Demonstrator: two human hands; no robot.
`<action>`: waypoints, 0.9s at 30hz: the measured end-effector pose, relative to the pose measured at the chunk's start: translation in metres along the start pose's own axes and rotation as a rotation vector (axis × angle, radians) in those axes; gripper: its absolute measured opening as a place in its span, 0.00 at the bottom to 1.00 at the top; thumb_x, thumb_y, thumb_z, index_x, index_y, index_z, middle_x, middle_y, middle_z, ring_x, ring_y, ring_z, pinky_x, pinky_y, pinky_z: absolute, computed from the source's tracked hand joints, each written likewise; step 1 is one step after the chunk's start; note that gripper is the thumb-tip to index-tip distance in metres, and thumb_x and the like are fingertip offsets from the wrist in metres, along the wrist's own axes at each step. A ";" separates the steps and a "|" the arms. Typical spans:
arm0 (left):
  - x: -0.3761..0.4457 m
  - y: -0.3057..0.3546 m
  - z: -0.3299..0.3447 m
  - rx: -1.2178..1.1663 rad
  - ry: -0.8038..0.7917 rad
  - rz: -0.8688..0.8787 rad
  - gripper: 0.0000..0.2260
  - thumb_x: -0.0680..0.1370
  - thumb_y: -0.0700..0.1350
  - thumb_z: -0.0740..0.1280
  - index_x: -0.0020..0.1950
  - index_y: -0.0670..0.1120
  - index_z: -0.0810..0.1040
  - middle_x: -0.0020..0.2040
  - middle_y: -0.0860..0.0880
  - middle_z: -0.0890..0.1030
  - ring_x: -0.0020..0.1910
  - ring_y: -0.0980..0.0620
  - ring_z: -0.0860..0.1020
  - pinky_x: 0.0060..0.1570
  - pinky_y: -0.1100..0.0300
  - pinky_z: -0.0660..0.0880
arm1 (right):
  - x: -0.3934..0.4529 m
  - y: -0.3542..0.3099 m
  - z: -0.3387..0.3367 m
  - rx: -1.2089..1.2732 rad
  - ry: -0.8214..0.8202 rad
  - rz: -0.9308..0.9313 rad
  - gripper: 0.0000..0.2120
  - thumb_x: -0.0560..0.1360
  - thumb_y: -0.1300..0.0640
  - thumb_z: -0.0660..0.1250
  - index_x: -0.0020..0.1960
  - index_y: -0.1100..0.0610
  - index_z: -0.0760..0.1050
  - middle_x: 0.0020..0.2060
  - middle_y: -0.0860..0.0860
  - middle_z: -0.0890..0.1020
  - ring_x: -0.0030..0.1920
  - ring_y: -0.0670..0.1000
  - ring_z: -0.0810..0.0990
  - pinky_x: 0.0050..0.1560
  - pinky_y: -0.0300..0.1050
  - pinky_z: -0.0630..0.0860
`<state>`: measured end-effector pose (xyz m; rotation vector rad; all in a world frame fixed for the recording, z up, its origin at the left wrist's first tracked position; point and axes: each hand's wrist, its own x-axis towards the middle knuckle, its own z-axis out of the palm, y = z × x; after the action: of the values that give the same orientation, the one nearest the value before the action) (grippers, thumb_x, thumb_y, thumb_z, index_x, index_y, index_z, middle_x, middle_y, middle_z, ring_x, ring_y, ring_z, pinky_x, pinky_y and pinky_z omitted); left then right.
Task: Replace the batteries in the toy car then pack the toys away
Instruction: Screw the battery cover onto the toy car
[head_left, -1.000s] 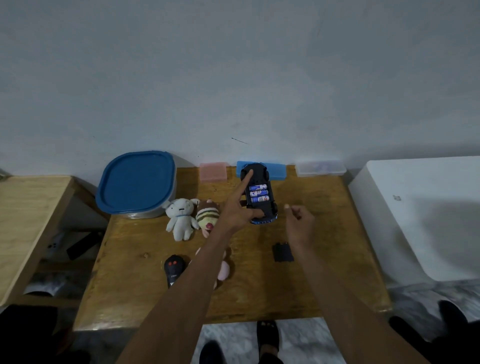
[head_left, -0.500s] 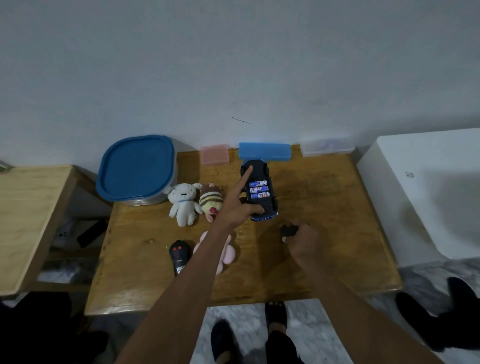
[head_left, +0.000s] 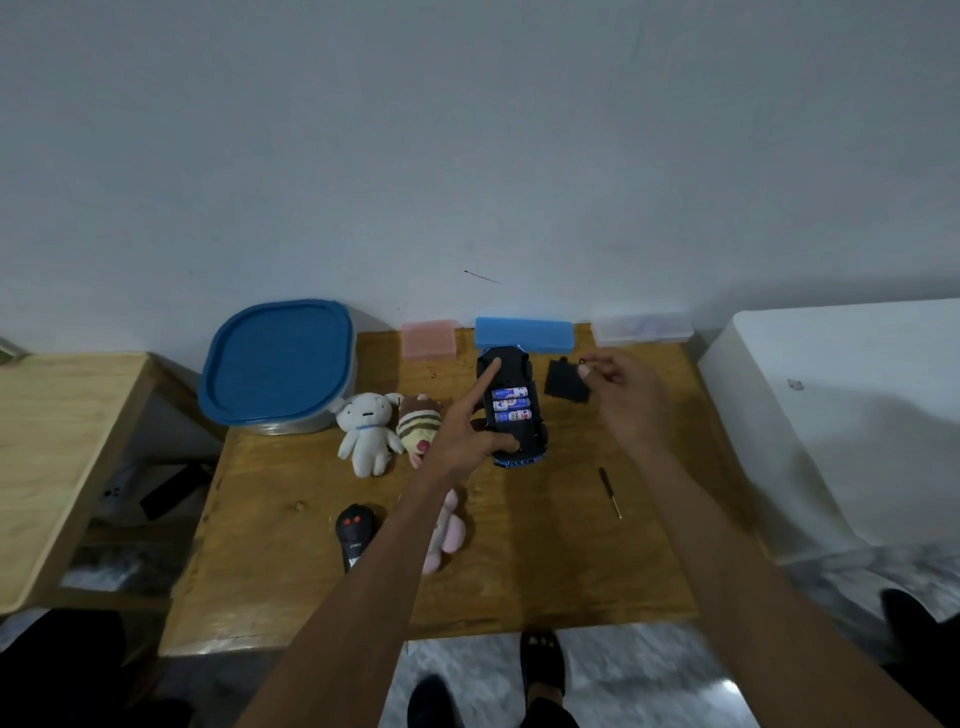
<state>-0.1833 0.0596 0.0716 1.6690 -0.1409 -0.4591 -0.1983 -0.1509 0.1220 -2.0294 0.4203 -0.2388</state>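
Observation:
The blue toy car (head_left: 524, 447) lies upside down on the wooden table (head_left: 519, 571), its battery bay uncovered and three blue-white batteries (head_left: 511, 404) showing. My left hand (head_left: 470, 431) steadies the car, forefinger stretched along its underside and thumb on its near end. My right hand (head_left: 621, 395) hovers to the right of the car and pinches the black battery cover (head_left: 565, 382) by its corner, lifted off the table. A small screwdriver (head_left: 610, 491) lies on the table below that hand.
A white plush (head_left: 366, 431), a striped plush (head_left: 418, 426) and a pink plush (head_left: 447, 535) lie left of the car, with a black remote (head_left: 354, 532). A blue-lidded container (head_left: 278, 364) stands back left. Pink (head_left: 428, 339), blue (head_left: 524, 332) and clear (head_left: 641, 327) boxes line the wall. A white appliance (head_left: 841, 415) stands right.
My right hand picked the black cover up from the near table and carried it up beside the car. The screwdriver is now uncovered. My left hand stayed on the car.

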 end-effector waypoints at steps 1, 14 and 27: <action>0.000 0.002 0.000 0.001 -0.007 0.008 0.48 0.69 0.26 0.73 0.81 0.59 0.61 0.69 0.45 0.74 0.60 0.48 0.79 0.52 0.56 0.82 | 0.003 -0.008 -0.002 0.034 -0.029 -0.020 0.07 0.78 0.57 0.70 0.56 0.54 0.82 0.46 0.46 0.83 0.46 0.44 0.81 0.38 0.31 0.72; -0.008 0.011 0.001 0.004 -0.024 0.064 0.47 0.69 0.26 0.73 0.80 0.58 0.62 0.70 0.47 0.75 0.67 0.49 0.75 0.56 0.58 0.81 | -0.004 -0.028 0.022 0.011 -0.269 -0.059 0.05 0.77 0.59 0.71 0.52 0.52 0.83 0.44 0.45 0.84 0.46 0.44 0.83 0.45 0.39 0.78; -0.011 0.011 0.001 0.005 -0.026 0.055 0.47 0.69 0.26 0.73 0.80 0.57 0.62 0.69 0.47 0.75 0.67 0.51 0.74 0.56 0.57 0.81 | -0.006 -0.024 0.025 0.003 -0.290 -0.035 0.05 0.77 0.58 0.71 0.51 0.52 0.83 0.45 0.46 0.84 0.49 0.44 0.82 0.47 0.41 0.79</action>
<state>-0.1915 0.0608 0.0840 1.6609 -0.2064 -0.4390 -0.1903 -0.1175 0.1314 -2.0309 0.2033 0.0347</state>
